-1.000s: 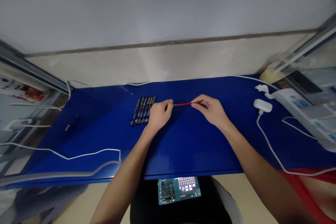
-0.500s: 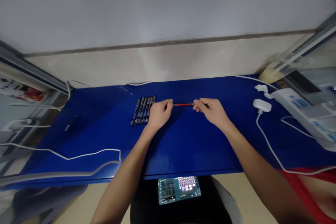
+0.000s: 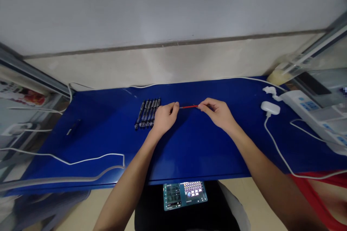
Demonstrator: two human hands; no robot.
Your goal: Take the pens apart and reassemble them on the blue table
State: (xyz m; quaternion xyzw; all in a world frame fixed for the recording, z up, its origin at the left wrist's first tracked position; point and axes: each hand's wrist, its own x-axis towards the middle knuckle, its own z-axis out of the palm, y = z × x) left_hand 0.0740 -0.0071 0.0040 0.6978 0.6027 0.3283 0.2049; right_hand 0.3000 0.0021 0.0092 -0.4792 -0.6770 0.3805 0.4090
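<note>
A thin red pen refill [image 3: 190, 107] stretches level between my two hands above the blue table. My left hand [image 3: 166, 116] is closed around its left end, which is hidden in the fingers. At the right end, the thumb and fingertips of my right hand [image 3: 215, 110] pinch it. Several dark pens [image 3: 146, 113] lie side by side just left of my left hand, which covers part of the rightmost ones.
On the blue table [image 3: 195, 151], a white charger plug [image 3: 270, 108] and a power strip [image 3: 311, 110] lie at the right. White cables [image 3: 89, 159] cross the left front. A black pen-like item [image 3: 73, 127] lies far left. A lit tablet [image 3: 185, 195] rests on my lap.
The fingers of my right hand have shifted slightly left and up along the refill and closed tighter on its end. My left hand has stayed in place.
</note>
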